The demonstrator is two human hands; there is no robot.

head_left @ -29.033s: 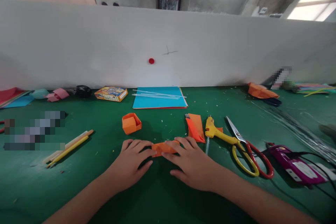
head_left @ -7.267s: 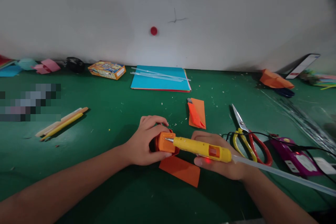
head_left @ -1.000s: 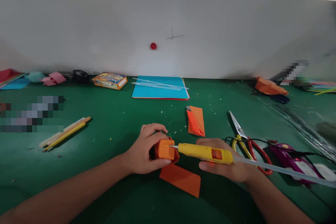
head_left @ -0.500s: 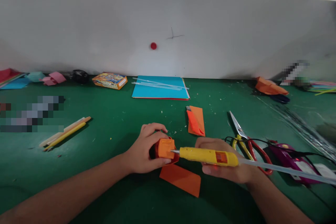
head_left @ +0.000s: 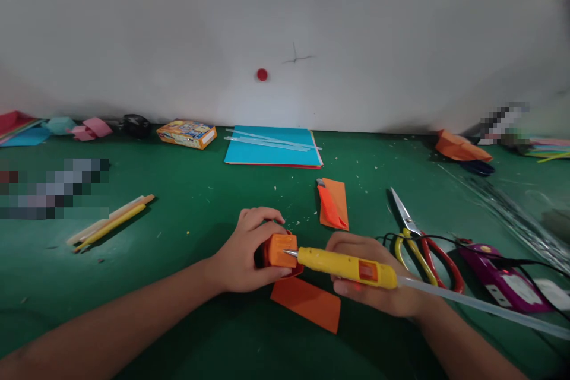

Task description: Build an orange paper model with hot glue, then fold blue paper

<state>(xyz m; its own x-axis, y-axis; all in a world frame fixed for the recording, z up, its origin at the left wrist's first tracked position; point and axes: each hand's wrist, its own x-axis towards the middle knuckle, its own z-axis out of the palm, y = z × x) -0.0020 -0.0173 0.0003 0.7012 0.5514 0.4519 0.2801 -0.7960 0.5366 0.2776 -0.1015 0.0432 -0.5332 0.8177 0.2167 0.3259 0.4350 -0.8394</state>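
Observation:
My left hand [head_left: 252,252] is wrapped round a small orange paper box [head_left: 281,251], thumb on its near side and fingers on the far side. In my right hand [head_left: 374,267] lies a yellow glue gun [head_left: 342,264], gripped from below, with a clear glue stick [head_left: 481,307] running out of its back. The gun's metal nozzle is at the top face of the paper box; whether it touches, I cannot tell. A flat orange paper strip [head_left: 307,304] lies just below the box. Farther off, an orange-handled cutter [head_left: 328,205] rests on another orange paper piece [head_left: 341,196].
Scissors [head_left: 414,237] with yellow and red handles lie right of my right hand, beside a purple power strip [head_left: 499,276] with black cables. Pencils [head_left: 113,222] are at left. Blue paper sheets [head_left: 271,157] and a printed box [head_left: 187,133] lie by the white wall [head_left: 178,41].
My right hand has moved slightly left with the glue gun, and its nozzle now reaches farther over the paper box. My left hand keeps its hold.

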